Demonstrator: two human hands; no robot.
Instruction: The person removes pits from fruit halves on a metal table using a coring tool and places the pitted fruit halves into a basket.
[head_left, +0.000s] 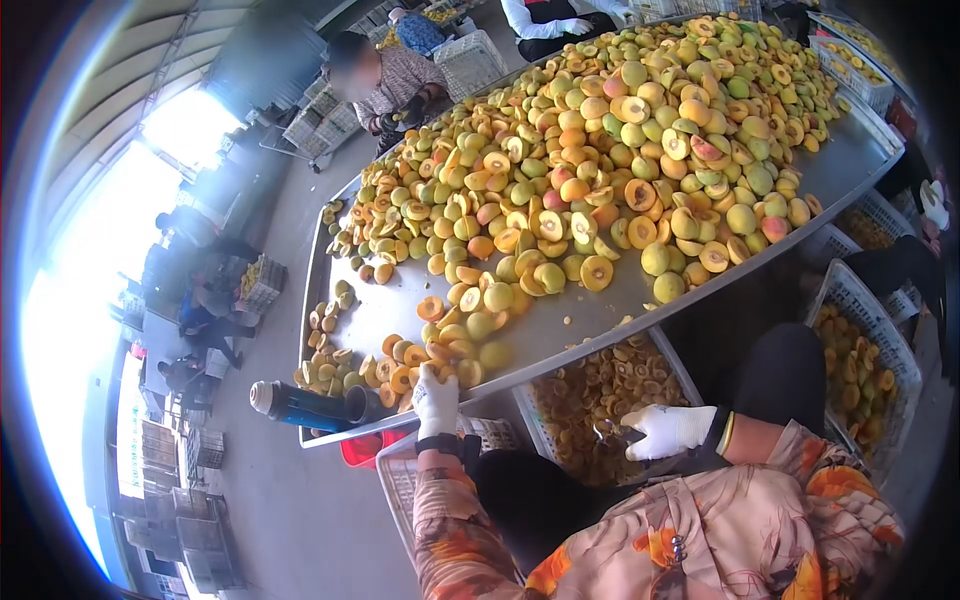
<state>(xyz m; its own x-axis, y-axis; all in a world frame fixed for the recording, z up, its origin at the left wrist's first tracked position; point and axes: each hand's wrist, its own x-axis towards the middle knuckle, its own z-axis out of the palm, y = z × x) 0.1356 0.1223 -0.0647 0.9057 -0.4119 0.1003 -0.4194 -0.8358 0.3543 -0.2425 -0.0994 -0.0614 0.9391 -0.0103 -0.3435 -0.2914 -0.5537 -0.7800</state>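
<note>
Hand, left, in a white glove: fingers bent at the table's near rim, tips against the closest fruit halves; from where I stand I cannot tell whether one is pinched.

Hand, right, white glove, dark wristband: fingers curled around a small dark tool with a bright metal tip.

Table, silver sheet metal, raised rim: ahead of both hands.

Fruit halves, yellow, green and orange, some showing brown centres: heaped on the table, a narrow tongue reaching the left hand.

Crate, pale lattice plastic: between the hands, below the rim; brownish pieces inside, kind unclear.

Flask, blue cylinder, pale cap: left of the left hand.

Cup, dark: between flask and left hand.

Basin, red: below and left of the left hand.

Person, patterned top: well beyond the left hand, across the table.
</note>
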